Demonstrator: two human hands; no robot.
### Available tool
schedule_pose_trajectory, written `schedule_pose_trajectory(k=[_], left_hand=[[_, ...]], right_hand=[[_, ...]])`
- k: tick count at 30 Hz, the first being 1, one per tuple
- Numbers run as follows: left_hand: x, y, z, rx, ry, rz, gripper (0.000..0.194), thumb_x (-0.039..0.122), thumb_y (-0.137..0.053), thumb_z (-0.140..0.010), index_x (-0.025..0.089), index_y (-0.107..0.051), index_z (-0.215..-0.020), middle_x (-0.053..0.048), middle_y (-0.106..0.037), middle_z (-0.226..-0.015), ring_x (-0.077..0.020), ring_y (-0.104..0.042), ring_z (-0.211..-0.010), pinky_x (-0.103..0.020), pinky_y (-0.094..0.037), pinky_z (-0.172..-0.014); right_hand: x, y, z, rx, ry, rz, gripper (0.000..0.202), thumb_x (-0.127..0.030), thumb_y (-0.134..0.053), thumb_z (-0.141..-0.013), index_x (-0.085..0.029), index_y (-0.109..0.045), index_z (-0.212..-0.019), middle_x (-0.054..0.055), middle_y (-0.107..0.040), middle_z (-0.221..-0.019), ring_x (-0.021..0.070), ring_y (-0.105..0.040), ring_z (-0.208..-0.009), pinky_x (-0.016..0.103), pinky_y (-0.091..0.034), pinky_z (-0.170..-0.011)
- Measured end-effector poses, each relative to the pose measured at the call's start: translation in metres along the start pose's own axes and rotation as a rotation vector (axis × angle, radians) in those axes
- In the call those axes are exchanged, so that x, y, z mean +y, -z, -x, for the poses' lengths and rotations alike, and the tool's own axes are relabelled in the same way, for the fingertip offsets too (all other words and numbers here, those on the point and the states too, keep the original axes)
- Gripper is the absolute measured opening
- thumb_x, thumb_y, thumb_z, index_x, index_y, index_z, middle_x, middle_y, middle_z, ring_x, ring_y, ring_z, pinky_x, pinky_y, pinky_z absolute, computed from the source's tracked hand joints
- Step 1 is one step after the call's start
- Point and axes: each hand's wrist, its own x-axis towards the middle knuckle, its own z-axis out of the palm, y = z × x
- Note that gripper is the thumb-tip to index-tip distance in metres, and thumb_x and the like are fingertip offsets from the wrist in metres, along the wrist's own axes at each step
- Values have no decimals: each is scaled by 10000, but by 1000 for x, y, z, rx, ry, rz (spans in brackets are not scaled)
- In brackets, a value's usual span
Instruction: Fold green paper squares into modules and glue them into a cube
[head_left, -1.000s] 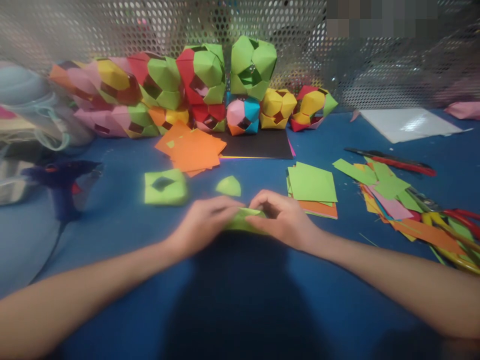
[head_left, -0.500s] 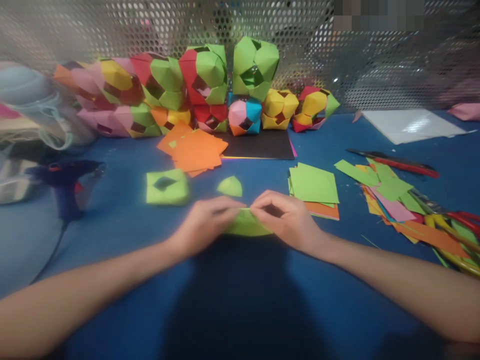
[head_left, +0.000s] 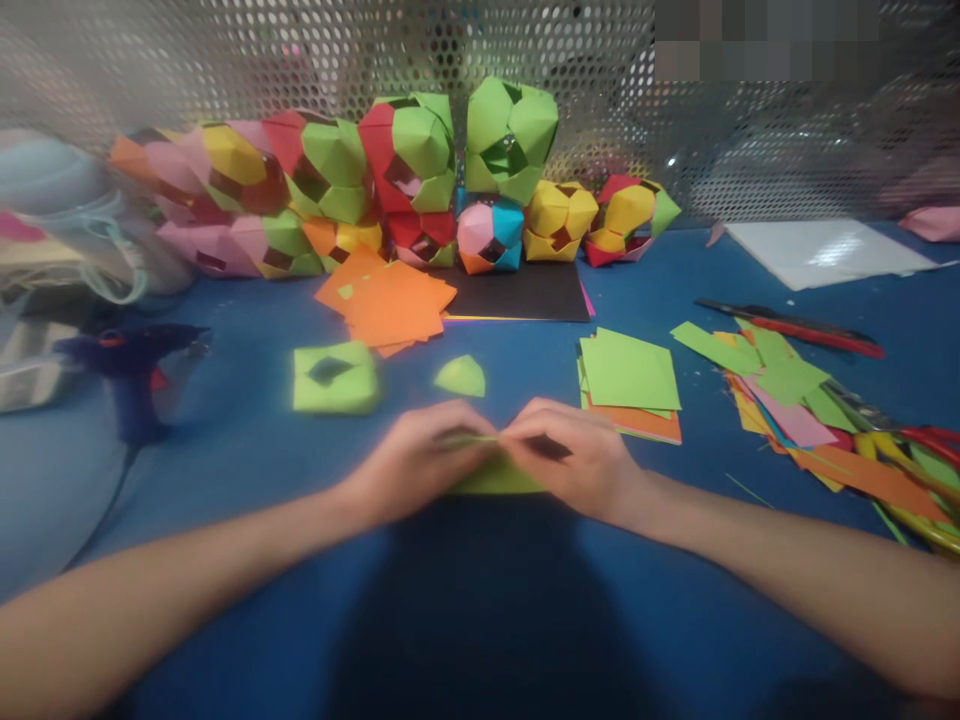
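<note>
My left hand (head_left: 429, 452) and my right hand (head_left: 579, 455) meet over the blue table, each closed on a light green sheet of paper (head_left: 501, 476). The fingers pinch its far edge, and the near part shows below them; the rest is hidden. Just beyond my hands lies a small folded green paper piece (head_left: 461, 376). Left of that sits a green folded paper block with an opening (head_left: 336, 378). Close to my right hand is a stack of square sheets (head_left: 631, 370), green on top with orange beneath.
Colourful folded paper shapes (head_left: 420, 165) stand stacked along the perforated metal panel (head_left: 600, 60). Orange sheets (head_left: 397, 305) overlap a black sheet (head_left: 525, 292). A glue gun (head_left: 135, 380) with its cord stands left. Paper scraps (head_left: 795, 400), a red-handled tool (head_left: 817, 335) and scissors (head_left: 900, 465) lie right.
Both hands have moved slightly toward me with the green paper. Its far edge now looks lifted as a thin line between my fingers. The other things stay in place.
</note>
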Motion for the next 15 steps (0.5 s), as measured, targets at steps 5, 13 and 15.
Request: schedule_pose_trajectory(k=[5, 13, 15], left_hand=[[-2, -3, 3, 23, -85, 15, 172, 251, -544, -861, 127, -650, -806, -55, -637, -793, -113, -584, -719, -223, -470, -650], [-3, -7, 4, 59, -100, 43, 182, 257, -551, -855, 131, -669, -798, -74, -646, -799, -120, -590, -713, -234, -484, -653], [-4, -7, 5, 56, -106, 49, 168, 239, -554, -852, 130, -665, -790, -69, -643, -789, -118, -587, -711, -232, -484, -657]], right_hand=[[-1, 1, 2, -25, 13, -51, 98, -150, -534, -867, -182, -618, -825, 31, -632, -708, 132, -591, -659, 273, -480, -583], [0, 2, 5, -72, -92, -35, 117, -177, -539, -870, -220, -610, -787, 29, -643, -741, 137, -605, -640, 254, -467, -555], [1, 2, 6, -75, -76, -25, 123, -171, -543, -868, -229, -606, -779, 19, -648, -738, 133, -615, -638, 240, -475, -554]])
